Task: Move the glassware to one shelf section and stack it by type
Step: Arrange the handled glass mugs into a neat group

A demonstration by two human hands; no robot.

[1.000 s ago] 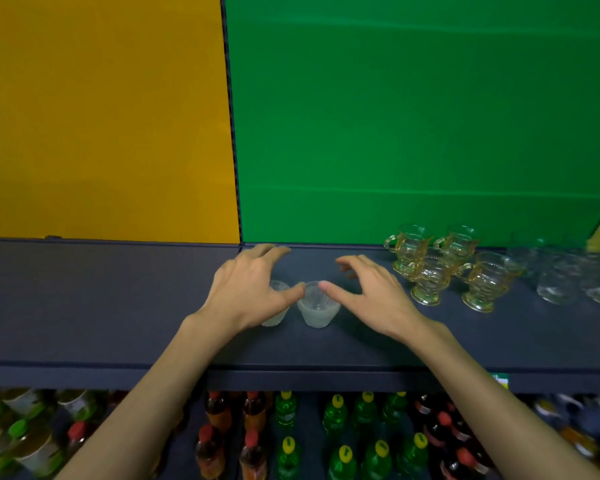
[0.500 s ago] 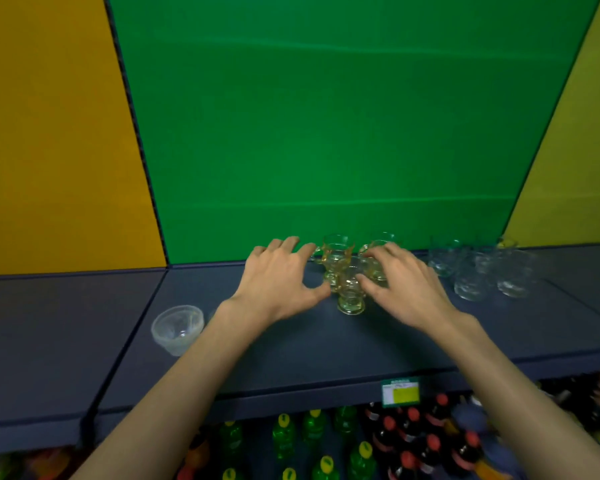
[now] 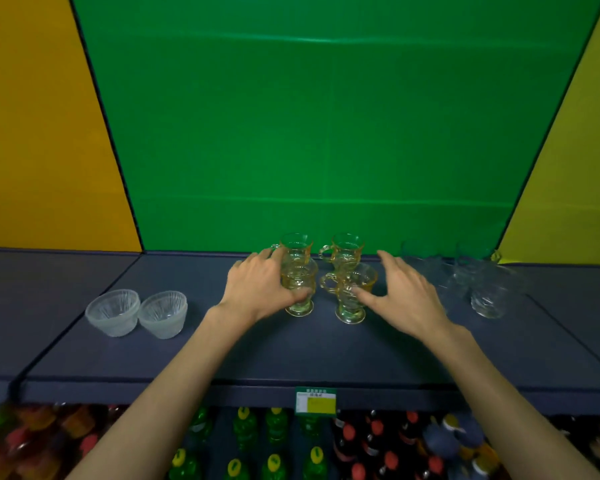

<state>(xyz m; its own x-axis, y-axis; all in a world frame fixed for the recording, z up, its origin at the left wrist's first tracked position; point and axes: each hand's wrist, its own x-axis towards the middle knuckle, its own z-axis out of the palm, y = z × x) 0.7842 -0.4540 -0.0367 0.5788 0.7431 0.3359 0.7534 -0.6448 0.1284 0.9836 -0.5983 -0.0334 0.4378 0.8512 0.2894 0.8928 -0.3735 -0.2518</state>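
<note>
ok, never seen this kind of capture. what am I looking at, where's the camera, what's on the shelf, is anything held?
There is no robot: a person works bare-handed, filmed by a wide-angle camera on their head, looking forward and down. The dark shelf carries two frosted glass bowls on the left, four amber handled cups in the middle, and clear glasses on the right. The left hand wraps the front-left amber cup, which is not visibly lifted. The right hand is open, its thumb touching the front-right amber cup. Drink bottles fill the shelf below.
</note>
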